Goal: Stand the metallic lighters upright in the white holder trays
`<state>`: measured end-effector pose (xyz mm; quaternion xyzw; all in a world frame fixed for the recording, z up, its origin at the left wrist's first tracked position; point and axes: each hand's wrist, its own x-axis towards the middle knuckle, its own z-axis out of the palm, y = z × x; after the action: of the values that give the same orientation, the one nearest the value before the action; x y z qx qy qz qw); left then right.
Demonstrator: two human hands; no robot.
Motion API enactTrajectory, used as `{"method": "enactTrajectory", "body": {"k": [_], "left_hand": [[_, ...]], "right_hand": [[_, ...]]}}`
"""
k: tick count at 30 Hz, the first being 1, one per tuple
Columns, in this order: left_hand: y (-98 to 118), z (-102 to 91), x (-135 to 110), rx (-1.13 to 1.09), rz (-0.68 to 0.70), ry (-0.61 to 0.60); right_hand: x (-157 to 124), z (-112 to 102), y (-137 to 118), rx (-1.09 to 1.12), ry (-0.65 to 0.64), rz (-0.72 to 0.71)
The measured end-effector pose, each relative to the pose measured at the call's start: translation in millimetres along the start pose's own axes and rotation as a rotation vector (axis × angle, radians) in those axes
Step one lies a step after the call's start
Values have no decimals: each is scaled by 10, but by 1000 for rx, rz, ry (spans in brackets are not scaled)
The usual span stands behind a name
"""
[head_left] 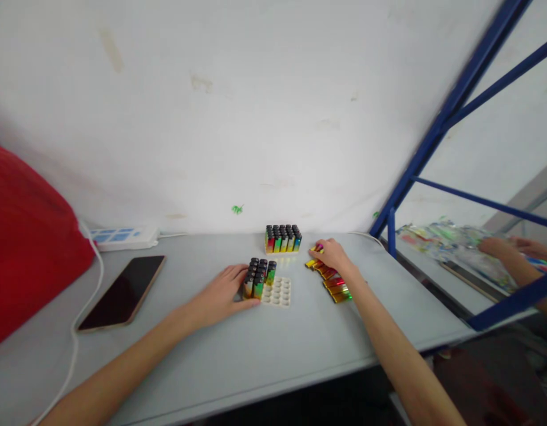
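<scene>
My left hand is wrapped round the left side of a white lighter tray, thumb in front and fingers behind. Upright lighters with black tops fill the tray's left part; the round holes at its right are bare. My right hand is over a loose pile of shiny gold, red and green lighters lying on the table. Its fingers are pinched at the pile's far end, on a lighter with a pinkish end; the hand partly hides it.
A full block of lighters stands near the wall. To the left are a phone, a white power strip, a cable and a red bag. A blue metal frame borders the right; beyond it, another person's hands are over plastic bags.
</scene>
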<state>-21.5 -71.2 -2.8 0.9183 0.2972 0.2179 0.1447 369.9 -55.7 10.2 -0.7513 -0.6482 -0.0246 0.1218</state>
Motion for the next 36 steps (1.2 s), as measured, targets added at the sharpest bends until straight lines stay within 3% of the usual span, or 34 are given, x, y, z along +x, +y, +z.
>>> {"method": "enactTrajectory", "body": {"k": [4,7,10,14,21,30,36], "left_hand": [[15,-2,3,-5,-23,-14],[29,-7,7,-16,-25,-13],[47,-21,9,-37,-21,-5],[61,-33,9,-34,-31,-9],[41,-6,12,-25,-39,-8],[12,24,14,11,-24,-17],[21,11,17,18,-50,-41]], "right_hand": [[-82,-73,-109,153,56,-93],[-190,-157,-238,627,93,-189],[-309,-235,-458,1144,39,-164],[-398,-290,-769,1496,-27,-60],[-504,-116,-903,1612,24,38],[-666,-95,-1001,1616,-150,-48],[-672,-54,-1061,1591,-271,34]]}}
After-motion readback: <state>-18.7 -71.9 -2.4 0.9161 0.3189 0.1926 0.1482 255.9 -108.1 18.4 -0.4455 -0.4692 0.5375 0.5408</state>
